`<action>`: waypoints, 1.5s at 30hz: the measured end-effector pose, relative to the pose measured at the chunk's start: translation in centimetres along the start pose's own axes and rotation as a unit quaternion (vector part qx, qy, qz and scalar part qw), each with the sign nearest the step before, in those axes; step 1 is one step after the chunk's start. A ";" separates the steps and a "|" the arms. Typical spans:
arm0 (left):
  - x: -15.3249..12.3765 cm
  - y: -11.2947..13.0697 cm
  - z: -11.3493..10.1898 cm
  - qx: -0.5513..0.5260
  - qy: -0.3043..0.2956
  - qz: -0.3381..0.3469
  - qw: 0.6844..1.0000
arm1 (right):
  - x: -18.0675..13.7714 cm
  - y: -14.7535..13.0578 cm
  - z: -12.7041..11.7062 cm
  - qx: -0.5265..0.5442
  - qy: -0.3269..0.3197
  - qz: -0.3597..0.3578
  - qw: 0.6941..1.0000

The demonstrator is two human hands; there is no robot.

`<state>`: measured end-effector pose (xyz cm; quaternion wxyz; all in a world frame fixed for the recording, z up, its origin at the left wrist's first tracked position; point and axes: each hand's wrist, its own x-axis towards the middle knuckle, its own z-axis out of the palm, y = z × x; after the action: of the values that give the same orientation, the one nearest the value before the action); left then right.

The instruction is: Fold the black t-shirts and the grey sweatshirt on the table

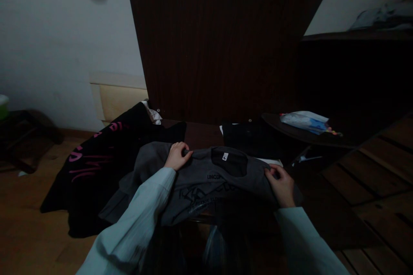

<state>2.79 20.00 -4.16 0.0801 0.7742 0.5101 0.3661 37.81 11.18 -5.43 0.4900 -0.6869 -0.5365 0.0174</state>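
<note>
A grey T-shirt [196, 176] with dark printed lettering is stretched between my two hands, its neckline and small white label facing up. My left hand [178, 156] pinches the fabric by the left shoulder. At the opposite shoulder, my right hand [281, 184] has thumb and fingers closed on the cloth. The shirt's lower part hangs in folds over the near edge, above my legs. Under and beside its left side lies a black garment [93, 167] with pink lettering, draping down toward the floor.
A folded black cloth [248, 137] lies behind the shirt on a dark brown surface [201, 134]. To the right, a white and blue plastic packet [305, 121] rests on a rounded shelf. A tall dark wooden panel [219, 43] rises behind. At far left stands a low dark stool [26, 133].
</note>
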 end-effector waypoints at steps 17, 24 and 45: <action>-0.3 0.1 -0.6 0.007 0.169 0.038 0.985 | -0.7 0.2 -0.4 0.020 0.127 0.056 0.990; -1.4 0.5 -0.5 -0.008 0.184 0.124 0.975 | -1.0 -2.1 -0.9 0.118 0.046 0.047 0.991; -2.5 3.9 -0.3 0.042 0.029 0.356 0.933 | -4.5 -14.7 9.9 0.274 -0.211 -0.090 0.934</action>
<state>4.89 15.96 -3.25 -0.1026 0.8967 0.2183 0.3711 19.88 13.46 -2.61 0.5344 -0.4550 -0.6614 0.2645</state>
